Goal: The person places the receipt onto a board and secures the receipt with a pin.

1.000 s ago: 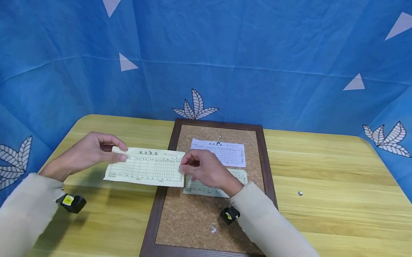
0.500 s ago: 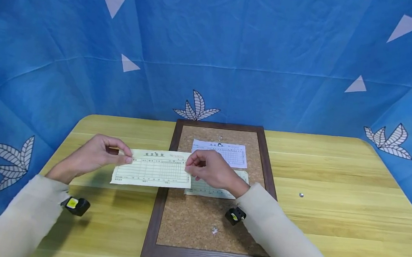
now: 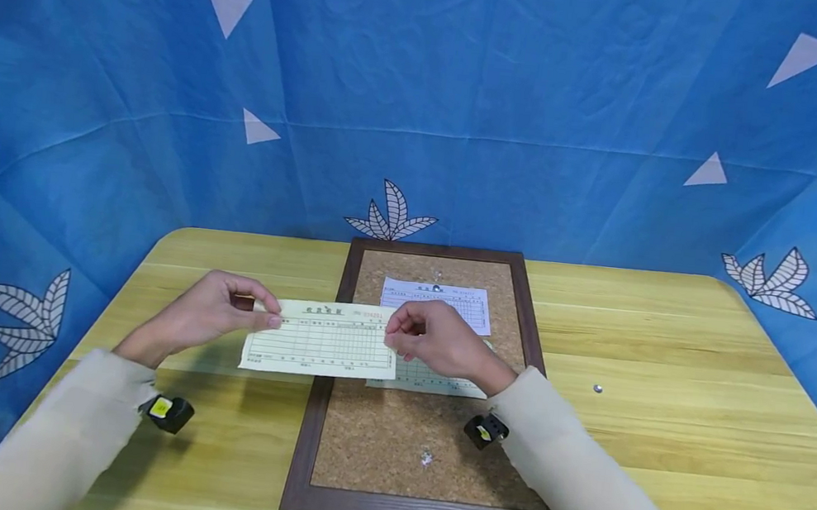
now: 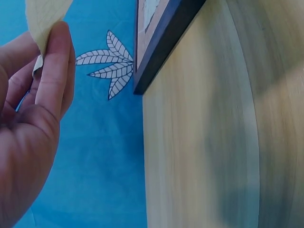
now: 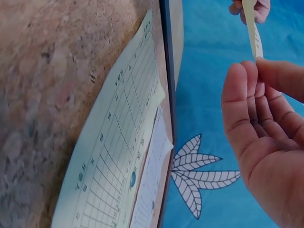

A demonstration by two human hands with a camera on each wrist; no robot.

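A pale yellow receipt slip [image 3: 320, 345] is stretched between both hands, raised over the left frame edge of a cork board [image 3: 374, 442]. My left hand [image 3: 211, 311] pinches its left end between thumb and fingers. At the opposite end my right hand [image 3: 440, 343] pinches the slip too. Behind the right hand lies a pale green receipt slip [image 5: 107, 137] on the cork, partly covered in the head view. Above it on the board is a white receipt slip [image 3: 473, 308], with a round silver pin [image 3: 436, 289] at its top edge.
The dark-framed board lies on a light wooden table [image 3: 655, 472]. A small silver pin [image 3: 597, 389] is on the table to the right. Clear pins [image 3: 426, 458] sit in the cork near its bottom and top. A blue cloth [image 3: 545, 95] hangs behind the table.
Both hands have shifted to the right with the yellow receipt slip stretched between them. The slip now overlaps more of the board and of the green slip.
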